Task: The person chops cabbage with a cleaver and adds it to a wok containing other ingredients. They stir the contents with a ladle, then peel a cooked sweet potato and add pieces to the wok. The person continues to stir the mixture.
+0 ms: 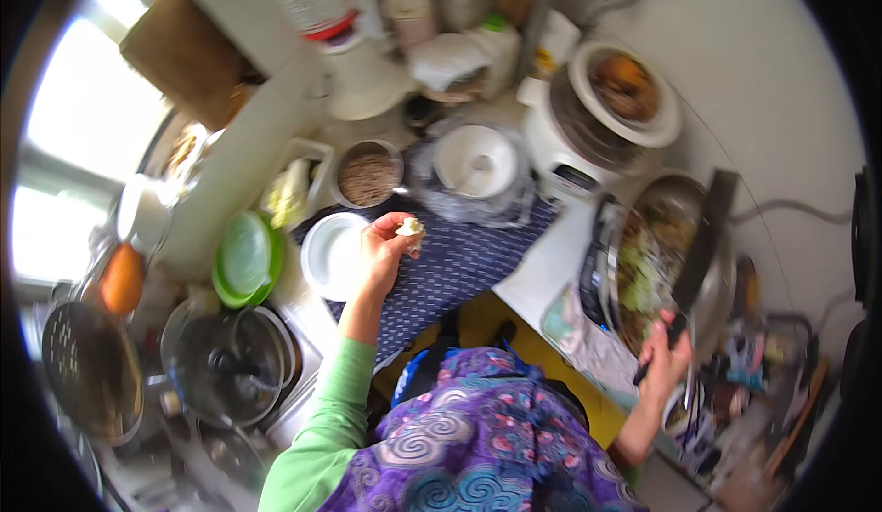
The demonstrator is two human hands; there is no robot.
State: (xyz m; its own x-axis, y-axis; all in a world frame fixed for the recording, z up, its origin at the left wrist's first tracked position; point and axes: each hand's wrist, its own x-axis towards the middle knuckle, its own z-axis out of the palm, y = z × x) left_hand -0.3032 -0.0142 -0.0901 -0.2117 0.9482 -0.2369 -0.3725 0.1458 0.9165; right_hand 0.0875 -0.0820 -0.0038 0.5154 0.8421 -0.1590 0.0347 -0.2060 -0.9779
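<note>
My left hand (381, 246) pinches a small pale, crumbly piece of food (411, 228) between thumb and fingers. It hovers over the right rim of a white bowl (329, 257) and a dark blue patterned cloth (460, 250). In my right hand (663, 357) is the black handle of a long, flat-bladed utensil (708, 236); whether it is a knife or a turner I cannot tell. Its blade points away from me across the right part of a wide pan (716, 308). Shredded pale green vegetable (637, 274) and browner food lie in that pan.
Behind the cloth stand a steel pot of brownish food (367, 175) and a white bowl on clear plastic (477, 160). A white rice cooker (575, 140) is at back right. Green bowls (248, 260) and a glass-lidded pot (224, 364) are on the left.
</note>
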